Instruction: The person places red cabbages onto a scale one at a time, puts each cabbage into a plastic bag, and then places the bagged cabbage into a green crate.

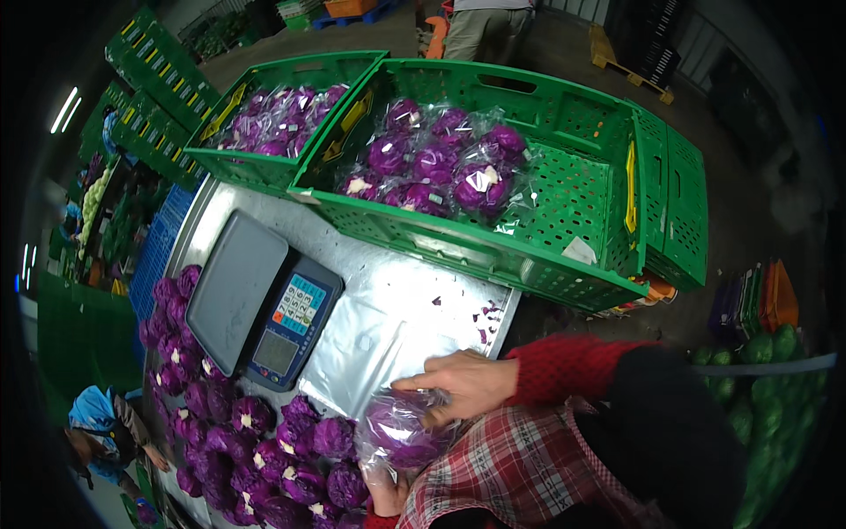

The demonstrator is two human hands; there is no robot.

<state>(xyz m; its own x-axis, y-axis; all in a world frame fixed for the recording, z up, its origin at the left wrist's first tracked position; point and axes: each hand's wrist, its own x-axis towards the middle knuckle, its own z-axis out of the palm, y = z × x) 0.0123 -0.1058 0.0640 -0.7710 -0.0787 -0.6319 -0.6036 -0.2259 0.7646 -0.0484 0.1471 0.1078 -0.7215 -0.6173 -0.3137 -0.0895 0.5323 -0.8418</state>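
A red cabbage in a clear plastic bag [404, 426] is held close to my apron at the table's near edge. My right hand [456, 387] grips its upper side, with the fingers on the film. My left hand [385, 488] is at the bag's lower end, its fingers partly hidden. A stack of clear plastic bags [357, 347] lies flat on the metal table just beyond the cabbage. Unwrapped red cabbages [264, 456] are heaped to the left. A digital scale [238, 291] with a bare grey pan stands behind them.
A green crate [462, 244] with bagged red cabbages stands across the table's far side, beside a second filled crate [238, 157]. Cabbage scraps [486, 321] lie near the metal table's [396, 264] right edge. Another person [106, 423] is at the lower left; one more stands beyond the crates.
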